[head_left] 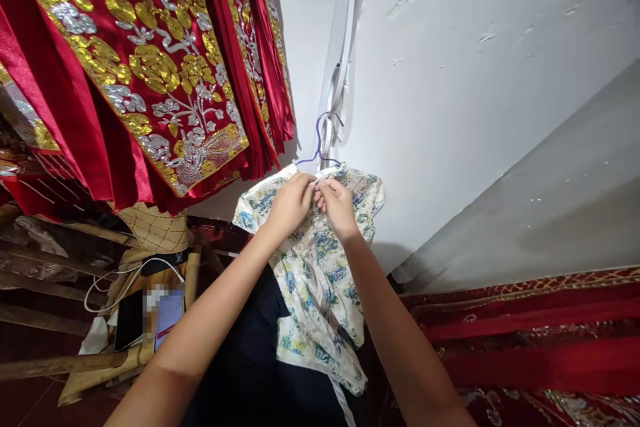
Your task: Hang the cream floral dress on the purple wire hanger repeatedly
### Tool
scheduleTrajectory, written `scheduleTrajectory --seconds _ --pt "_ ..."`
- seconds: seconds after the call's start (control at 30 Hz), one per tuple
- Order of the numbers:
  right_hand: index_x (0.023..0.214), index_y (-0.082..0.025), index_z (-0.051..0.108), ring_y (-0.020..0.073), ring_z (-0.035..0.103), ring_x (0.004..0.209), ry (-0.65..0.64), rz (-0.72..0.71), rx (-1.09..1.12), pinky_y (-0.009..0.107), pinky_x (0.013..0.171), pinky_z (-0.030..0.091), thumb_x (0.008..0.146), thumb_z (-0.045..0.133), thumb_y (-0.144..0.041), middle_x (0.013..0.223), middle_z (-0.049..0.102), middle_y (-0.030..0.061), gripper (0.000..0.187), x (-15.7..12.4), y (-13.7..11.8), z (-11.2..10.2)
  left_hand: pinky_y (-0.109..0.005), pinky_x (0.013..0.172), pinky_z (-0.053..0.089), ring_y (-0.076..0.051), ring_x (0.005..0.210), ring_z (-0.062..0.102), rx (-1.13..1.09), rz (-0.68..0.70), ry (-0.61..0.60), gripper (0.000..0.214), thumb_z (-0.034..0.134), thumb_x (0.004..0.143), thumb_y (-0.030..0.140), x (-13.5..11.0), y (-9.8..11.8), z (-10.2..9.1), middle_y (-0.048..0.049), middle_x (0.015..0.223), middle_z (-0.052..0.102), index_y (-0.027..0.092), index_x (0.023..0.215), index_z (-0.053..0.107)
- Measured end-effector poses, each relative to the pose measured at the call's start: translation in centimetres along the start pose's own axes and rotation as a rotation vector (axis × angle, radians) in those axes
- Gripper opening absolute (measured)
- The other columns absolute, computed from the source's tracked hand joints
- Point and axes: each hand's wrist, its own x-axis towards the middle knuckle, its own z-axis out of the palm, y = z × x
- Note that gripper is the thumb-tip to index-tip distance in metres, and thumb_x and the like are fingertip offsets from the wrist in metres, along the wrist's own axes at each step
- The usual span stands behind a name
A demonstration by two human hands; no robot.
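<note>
A white sleeveless-looking blouse (320, 267) with blue and yellow-green flowers hangs in front of me on a thin purple wire hanger (319, 140). At the middle of its collar, my left hand (295, 200) pinches the neckline edge. My right hand (336, 203) grips the same edge from the other side, its fingers curled and nearly touching the left ones. Whatever small fastening may lie between the fingertips is hidden. The lower part of the blouse drapes in folds over dark cloth at my lap.
Red garments (165, 67) with gold and silver embroidery hang at the upper left. A bamboo stool (135, 360) holds a phone (169, 313), a black device and a white cable (135, 270). A white wall (450, 80) stands ahead; red fabric (540, 340) lies lower right.
</note>
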Motion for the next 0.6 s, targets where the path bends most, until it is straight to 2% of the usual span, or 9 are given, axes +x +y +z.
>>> scheduleTrajectory --seconds 0.07,0.13,0.23,0.33,0.37,0.4,0.43,0.5,0.6 --pt "0.075 -0.020 0.059 0.0106 0.048 0.056 0.007 -0.015 0.002 0.023 0.054 0.039 0.086 0.053 -0.035 0.064 0.055 -0.0021 0.019 -0.3 -0.1 0.0 -0.032 0.080 0.048 -0.021 0.089 0.064 0.008 -0.001 0.043 0.015 0.049 0.099 0.020 -0.1 0.5 0.0 -0.0080 0.093 0.067 0.017 0.099 0.064" --pt "0.070 -0.019 0.059 0.0121 0.047 0.057 0.000 -0.007 -0.019 0.024 0.055 0.038 0.082 0.055 -0.033 0.060 0.053 -0.0020 0.019 -1.1 0.2 -0.1 -0.030 0.080 0.047 -0.019 0.087 0.063 -0.029 0.024 0.134 0.015 0.050 0.100 0.022 -0.3 1.6 -1.0 -0.0064 0.090 0.066 0.018 0.096 0.063" --pt "0.061 -0.019 0.059 0.0128 0.043 0.053 -0.023 0.050 -0.076 0.026 0.052 0.032 0.077 0.057 -0.032 0.052 0.047 -0.0029 0.021 -3.4 1.4 -0.5 -0.029 0.085 0.047 -0.017 0.091 0.063 -0.129 0.002 0.395 0.016 0.050 0.101 0.026 -0.1 1.8 -3.9 -0.0053 0.094 0.066 0.017 0.098 0.064" --pt "0.053 -0.020 0.056 0.0129 0.039 0.051 -0.040 0.117 -0.121 0.027 0.052 0.028 0.077 0.055 -0.030 0.050 0.043 -0.0028 0.025 -6.9 2.4 -1.3 -0.028 0.087 0.047 -0.016 0.094 0.062 -0.299 -0.191 0.756 0.019 0.053 0.098 0.032 -0.5 -1.3 -7.0 -0.0044 0.097 0.064 0.016 0.100 0.063" --pt "0.052 -0.021 0.055 0.0133 0.040 0.051 -0.047 0.135 -0.127 0.028 0.052 0.028 0.077 0.055 -0.029 0.050 0.044 -0.0023 0.026 -8.3 2.5 -1.5 -0.028 0.084 0.047 -0.015 0.089 0.061 -0.389 -0.298 0.871 0.019 0.054 0.096 0.034 -1.2 -2.9 -7.5 -0.0034 0.094 0.062 0.017 0.099 0.062" --pt "0.052 -0.022 0.055 0.0140 0.040 0.051 -0.056 0.152 -0.129 0.029 0.052 0.028 0.077 0.055 -0.030 0.050 0.045 -0.0017 0.027 -9.8 2.5 -1.6 -0.027 0.079 0.047 -0.014 0.081 0.059 -0.498 -0.443 0.920 0.020 0.055 0.094 0.037 -2.2 -4.6 -7.6 -0.0013 0.087 0.060 0.017 0.095 0.059" --pt "0.052 -0.022 0.056 0.0150 0.041 0.051 -0.069 0.168 -0.128 0.029 0.052 0.029 0.078 0.054 -0.030 0.050 0.046 -0.0010 0.027 -11.2 2.5 -1.7 -0.026 0.075 0.046 -0.012 0.074 0.056 -0.600 -0.593 0.896 0.022 0.056 0.090 0.039 -3.4 -6.1 -7.4 0.0010 0.080 0.056 0.018 0.088 0.056" --pt "0.052 -0.024 0.057 0.0173 0.044 0.050 -0.094 0.196 -0.116 0.031 0.051 0.031 0.078 0.053 -0.031 0.050 0.048 0.0009 0.028 -13.9 2.5 -1.5 -0.026 0.067 0.044 -0.011 0.063 0.050 -0.656 -0.708 0.812 0.026 0.056 0.086 0.041 -6.4 -8.0 -5.7 0.0032 0.069 0.050 0.018 0.077 0.050" --pt "0.050 -0.026 0.057 0.0199 0.046 0.049 -0.131 0.326 -0.029 0.034 0.049 0.033 0.077 0.054 -0.031 0.051 0.052 0.0042 0.027 -17.4 3.0 -1.1 -0.025 0.062 0.042 -0.011 0.061 0.050 -0.695 -0.764 0.597 0.023 0.067 0.077 0.036 -10.6 -7.4 -2.3 0.0027 0.067 0.053 0.018 0.073 0.054"
